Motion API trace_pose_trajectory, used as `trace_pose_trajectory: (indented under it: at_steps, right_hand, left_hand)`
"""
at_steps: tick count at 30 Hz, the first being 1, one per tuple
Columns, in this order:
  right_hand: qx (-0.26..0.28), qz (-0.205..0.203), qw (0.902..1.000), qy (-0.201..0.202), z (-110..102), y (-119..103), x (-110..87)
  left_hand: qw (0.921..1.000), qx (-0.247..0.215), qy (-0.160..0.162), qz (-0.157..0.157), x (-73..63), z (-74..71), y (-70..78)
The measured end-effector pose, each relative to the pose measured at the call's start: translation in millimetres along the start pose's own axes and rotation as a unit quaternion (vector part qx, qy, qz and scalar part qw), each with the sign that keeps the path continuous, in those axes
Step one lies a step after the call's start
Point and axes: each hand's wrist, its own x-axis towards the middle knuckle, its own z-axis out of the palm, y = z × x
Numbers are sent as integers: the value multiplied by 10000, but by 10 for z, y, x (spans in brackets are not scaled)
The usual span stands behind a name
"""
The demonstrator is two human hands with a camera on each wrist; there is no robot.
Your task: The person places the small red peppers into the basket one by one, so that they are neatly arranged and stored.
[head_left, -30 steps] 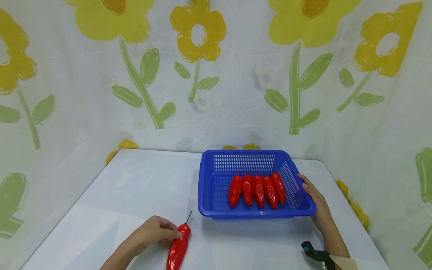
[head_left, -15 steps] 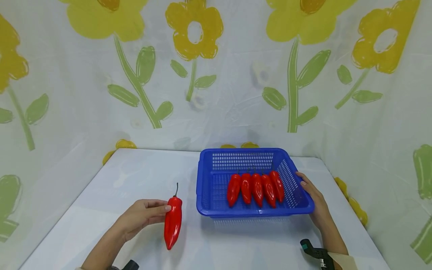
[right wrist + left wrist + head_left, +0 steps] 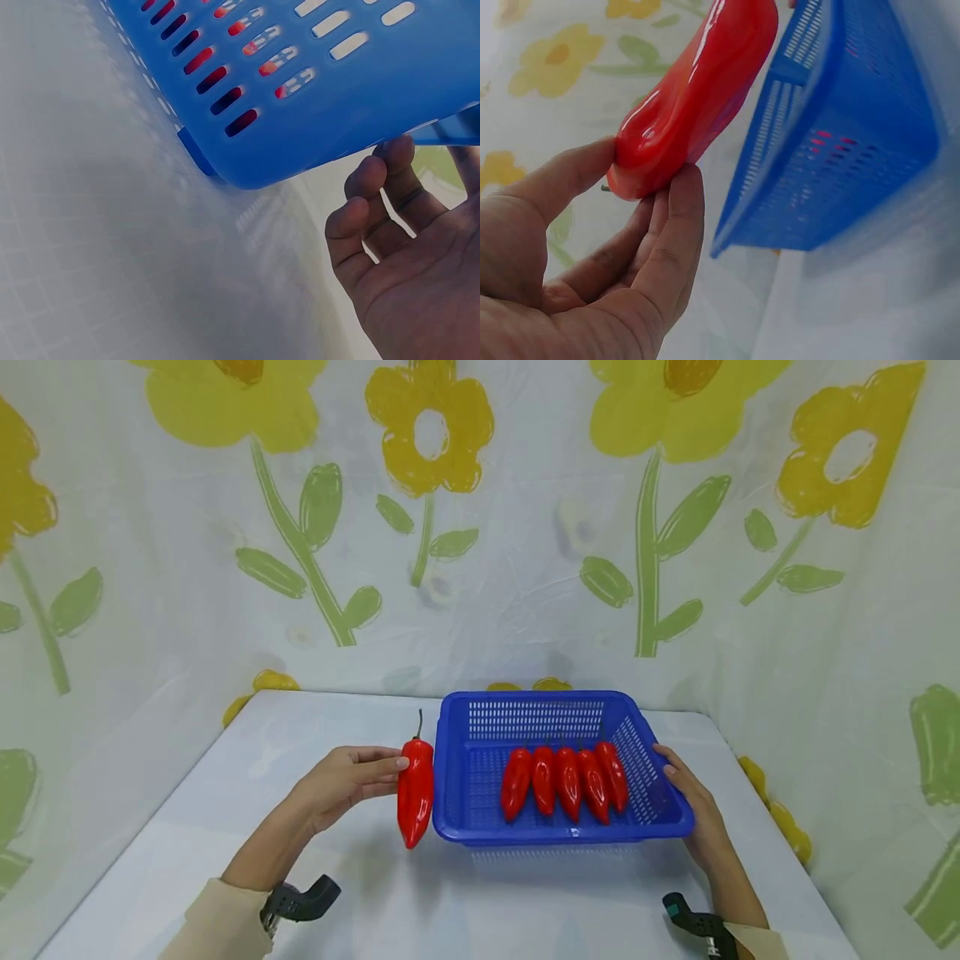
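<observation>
In the head view my left hand (image 3: 352, 777) pinches a glossy red chili pepper (image 3: 416, 793) near its stem end, between thumb and fingertips. The pepper hangs upright, stem up, close beside the left wall of a blue plastic basket (image 3: 525, 837). Up close in the left wrist view, the thumb and fingers press either side of the red pepper (image 3: 690, 97). My right hand (image 3: 701, 810) holds the basket's right rim; the right wrist view has its fingertips (image 3: 367, 176) curled under the rim. Several red peppers (image 3: 567, 781) lie side by side inside the basket, stems toward the back.
The basket stands on a white table (image 3: 285, 727), toward its back right. Behind and on both sides hangs a white curtain (image 3: 517, 568) printed with yellow flowers. A black wrist-worn device (image 3: 303, 902) sits on the left wrist, a similar one (image 3: 697, 922) on the right.
My left hand has lifted the pepper from the table front, turned it upright and carried it back and then right to the basket's left side. The right hand stays on the rim.
</observation>
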Motion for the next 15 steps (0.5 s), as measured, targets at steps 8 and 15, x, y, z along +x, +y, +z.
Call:
trace_pose_trajectory:
  at_steps: [8, 15]
  right_hand:
    - [-86, 80, 9999, 15, -11, 18, -56]
    - [27, 17, 10000, 24, 13, -26, 1]
  left_hand:
    - [9997, -47, -250, 45, 368, 234, 176]
    - [9990, 88, -429, 96, 647, 354, 308]
